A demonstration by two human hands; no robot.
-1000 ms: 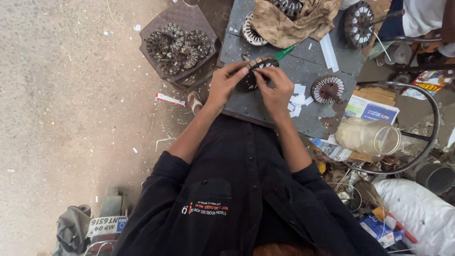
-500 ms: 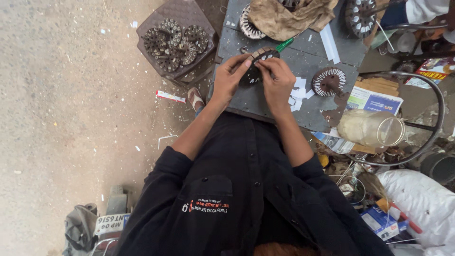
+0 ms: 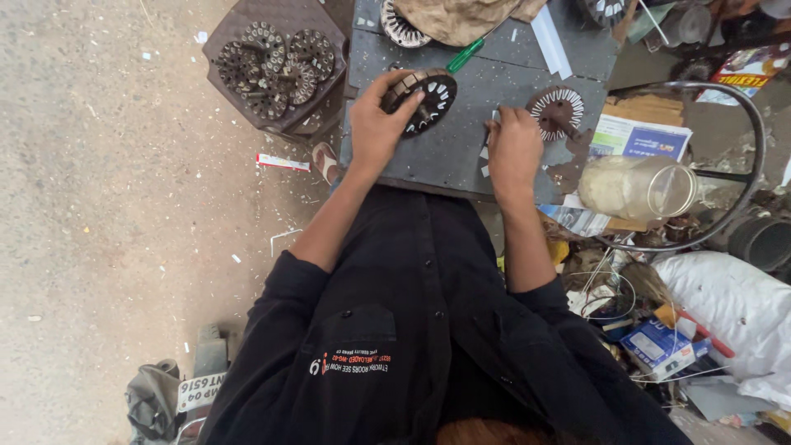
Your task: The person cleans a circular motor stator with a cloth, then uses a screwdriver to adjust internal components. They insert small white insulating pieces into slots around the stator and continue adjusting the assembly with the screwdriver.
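My left hand grips a round dark slotted motor core tilted on the grey work board. My right hand rests on the board among small white paper strips, fingers curled over them; whether it pinches one I cannot tell. A second round core with white slot liners lies just right of that hand. A green-handled screwdriver lies beyond the held core.
A brown tray of several dark cores sits at the left. A cloth and another core lie at the board's far edge. A clear plastic jar, a metal ring, boxes and clutter crowd the right. Concrete floor lies left.
My right hand has left the core and moved right, down onto the board by the paper strips. My left hand still holds the core. The camera view shifted closer.
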